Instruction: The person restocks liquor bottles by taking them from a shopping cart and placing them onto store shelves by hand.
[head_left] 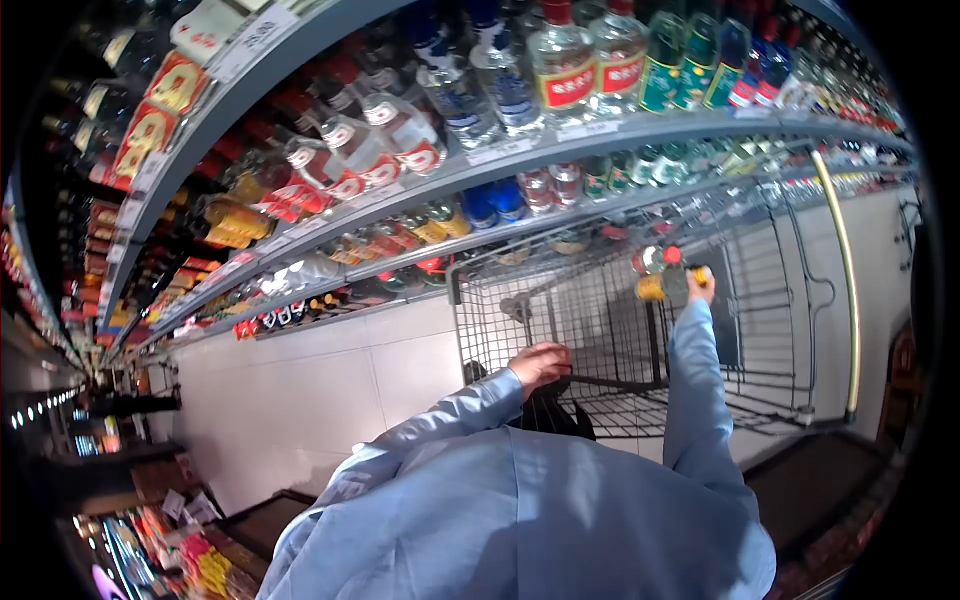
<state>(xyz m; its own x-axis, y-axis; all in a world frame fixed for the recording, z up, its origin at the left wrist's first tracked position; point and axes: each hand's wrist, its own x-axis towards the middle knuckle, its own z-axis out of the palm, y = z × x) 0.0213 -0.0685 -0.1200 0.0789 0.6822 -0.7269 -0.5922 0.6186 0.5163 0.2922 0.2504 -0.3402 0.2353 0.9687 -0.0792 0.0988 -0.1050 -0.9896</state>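
My right hand reaches into the wire shopping cart and is closed around a dark bottle with a yellow label. Right beside it are a red cap and a clear bottle; how these bottles touch is too small to tell. My left hand is over the near side of the cart, its fingers loosely bent and apart, with no object visible in it. Something dark lies just below that hand, partly hidden by my body. Both arms wear light blue sleeves.
Shelves packed with bottles curve along the far side, close to the cart. Clear bottles with red labels stand on an upper shelf. The cart has a yellowish handle bar at right. Pale floor tiles lie to the left.
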